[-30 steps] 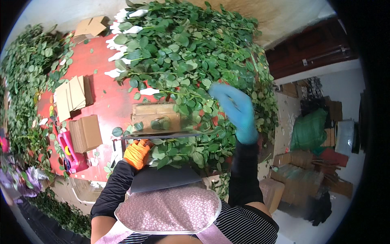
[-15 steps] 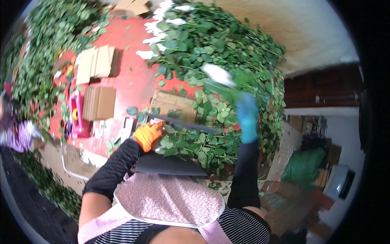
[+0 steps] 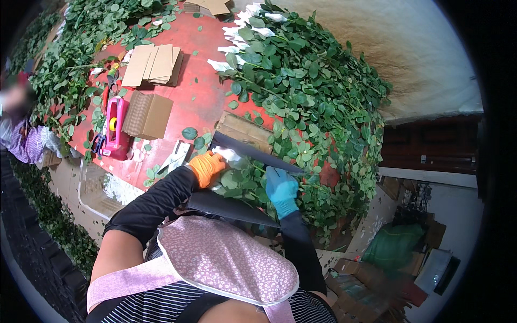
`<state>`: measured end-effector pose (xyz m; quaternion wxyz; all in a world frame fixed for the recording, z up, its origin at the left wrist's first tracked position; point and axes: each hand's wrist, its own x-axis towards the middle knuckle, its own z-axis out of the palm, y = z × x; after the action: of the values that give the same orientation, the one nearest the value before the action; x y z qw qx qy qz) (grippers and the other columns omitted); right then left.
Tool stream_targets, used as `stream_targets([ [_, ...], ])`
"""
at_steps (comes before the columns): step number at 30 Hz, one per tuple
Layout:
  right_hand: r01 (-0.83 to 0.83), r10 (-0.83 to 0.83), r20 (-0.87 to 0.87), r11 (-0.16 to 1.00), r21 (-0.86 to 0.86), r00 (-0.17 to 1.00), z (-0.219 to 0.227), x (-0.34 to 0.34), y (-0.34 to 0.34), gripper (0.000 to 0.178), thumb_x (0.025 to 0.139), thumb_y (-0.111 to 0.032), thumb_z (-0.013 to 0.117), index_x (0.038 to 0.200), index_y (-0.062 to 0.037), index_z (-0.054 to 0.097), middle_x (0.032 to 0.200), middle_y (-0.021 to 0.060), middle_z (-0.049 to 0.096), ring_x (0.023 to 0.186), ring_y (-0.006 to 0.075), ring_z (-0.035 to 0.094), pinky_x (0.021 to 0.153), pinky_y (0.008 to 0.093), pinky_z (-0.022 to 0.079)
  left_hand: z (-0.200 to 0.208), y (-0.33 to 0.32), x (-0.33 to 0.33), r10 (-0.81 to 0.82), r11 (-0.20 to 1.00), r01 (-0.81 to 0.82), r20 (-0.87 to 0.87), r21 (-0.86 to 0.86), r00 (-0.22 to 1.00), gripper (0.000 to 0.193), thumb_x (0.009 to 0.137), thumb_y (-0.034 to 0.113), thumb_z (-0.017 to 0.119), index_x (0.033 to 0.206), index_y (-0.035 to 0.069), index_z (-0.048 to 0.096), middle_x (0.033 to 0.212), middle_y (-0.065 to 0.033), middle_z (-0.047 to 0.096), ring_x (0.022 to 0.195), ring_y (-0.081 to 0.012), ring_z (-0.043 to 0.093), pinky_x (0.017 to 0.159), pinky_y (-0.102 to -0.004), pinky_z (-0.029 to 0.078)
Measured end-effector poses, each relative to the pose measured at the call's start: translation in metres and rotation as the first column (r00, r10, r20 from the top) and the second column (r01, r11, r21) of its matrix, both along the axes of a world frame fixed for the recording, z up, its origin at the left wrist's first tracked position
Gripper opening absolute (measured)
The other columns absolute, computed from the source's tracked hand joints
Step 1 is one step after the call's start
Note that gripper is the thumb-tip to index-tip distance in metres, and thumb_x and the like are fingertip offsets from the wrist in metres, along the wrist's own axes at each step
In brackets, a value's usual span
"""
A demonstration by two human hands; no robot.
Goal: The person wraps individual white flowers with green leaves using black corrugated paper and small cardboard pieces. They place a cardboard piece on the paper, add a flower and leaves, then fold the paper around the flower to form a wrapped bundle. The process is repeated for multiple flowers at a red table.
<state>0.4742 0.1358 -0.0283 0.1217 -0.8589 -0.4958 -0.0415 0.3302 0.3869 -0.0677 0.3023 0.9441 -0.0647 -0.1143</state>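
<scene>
My left hand (image 3: 207, 169), in an orange glove, is closed with its fingertips at a white-sleeved flower head (image 3: 229, 155) on a leafy stem. My right hand (image 3: 281, 188), in a blue glove, curls around the leafy rose stem (image 3: 253, 180) further along. Both hands are between two dark upright panels: a far one (image 3: 258, 154) and a near one (image 3: 231, 209) close to my apron. More leafy stems lie between the panels. Leaves and my fingers partly hide the grip.
Leafy roses with white-sleeved heads (image 3: 234, 46) are heaped at the back right of the red table (image 3: 199, 102). At left stand cardboard pieces (image 3: 148, 116), a pink tape dispenser (image 3: 116, 132) and scissors (image 3: 98, 144). A plastic basket (image 3: 97, 188) sits below; another person's purple sleeve (image 3: 32, 141) shows far left.
My right hand has brought a white-sleeved rose from above the heap down and left, between the panels. My left hand now meets its head. The whole view has shifted.
</scene>
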Motion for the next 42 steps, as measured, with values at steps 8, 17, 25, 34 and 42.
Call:
stream_targets([
  [8, 0.019, -0.007, 0.048, 0.966, -0.259, 0.999, 0.003, -0.004, 0.008, 0.035, 0.081, -0.021, 0.063, 0.115, -0.0098, 0.062, 0.108, 0.0146, 0.064, 0.091, 0.0368, 0.062, 0.082, 0.0476, 0.05, 0.008, 0.0, -0.009, 0.111, 0.992, -0.1, 0.139, -0.079, 0.984, 0.039, 0.074, 0.009, 0.064, 0.113, 0.013, 0.062, 0.117, -0.0099, 0.054, 0.094, -0.0357, 0.052, 0.081, -0.044, 0.047],
  [17, -0.114, 0.097, -0.167, 0.988, -0.1, 0.981, 0.006, -0.014, 0.037, 0.04, 0.086, -0.025, 0.061, 0.123, -0.0094, 0.058, 0.116, 0.0126, 0.062, 0.086, 0.033, 0.065, 0.074, 0.0461, 0.052, 0.011, -0.003, -0.009, 0.097, 0.993, -0.089, 0.105, -0.082, 0.99, 0.04, 0.074, 0.006, 0.063, 0.114, 0.013, 0.061, 0.119, -0.0104, 0.055, 0.095, -0.0357, 0.053, 0.082, -0.042, 0.046],
  [25, 0.088, -0.04, -0.379, 0.99, 0.111, 0.925, -0.054, -0.023, 0.033, 0.036, 0.084, -0.02, 0.065, 0.119, -0.0129, 0.061, 0.114, 0.0121, 0.06, 0.092, 0.035, 0.062, 0.073, 0.0442, 0.052, 0.005, 0.004, -0.021, 0.37, 0.797, -0.261, 0.098, -0.544, 0.924, 0.038, 0.081, -0.005, 0.055, 0.115, 0.012, 0.062, 0.119, -0.0116, 0.059, 0.108, -0.0313, 0.055, 0.096, -0.04, 0.044],
  [34, 0.083, 0.008, -0.423, 0.977, 0.196, 0.906, -0.067, -0.021, 0.023, 0.03, 0.084, -0.017, 0.064, 0.114, -0.0111, 0.064, 0.11, 0.0159, 0.06, 0.087, 0.0359, 0.061, 0.07, 0.0457, 0.05, -0.021, -0.007, -0.008, 0.336, 0.311, -0.436, -0.332, -0.844, 0.882, 0.041, 0.094, 0.015, 0.063, 0.132, 0.004, 0.053, 0.1, -0.0004, 0.062, 0.084, -0.0083, 0.055, 0.078, -0.0243, 0.046],
  [42, 0.087, -0.043, -0.422, 0.993, 0.086, 0.906, -0.088, -0.023, 0.016, 0.047, 0.081, -0.021, 0.062, 0.128, -0.0199, 0.058, 0.12, 0.0164, 0.056, 0.094, 0.0382, 0.058, 0.075, 0.0493, 0.046, -0.011, 0.05, -0.03, 0.534, 0.157, -0.457, -0.314, -0.875, 0.785, 0.029, 0.096, 0.029, 0.06, 0.102, 0.001, 0.064, 0.077, -0.0056, 0.066, 0.057, -0.0074, 0.052, 0.055, -0.0199, 0.041],
])
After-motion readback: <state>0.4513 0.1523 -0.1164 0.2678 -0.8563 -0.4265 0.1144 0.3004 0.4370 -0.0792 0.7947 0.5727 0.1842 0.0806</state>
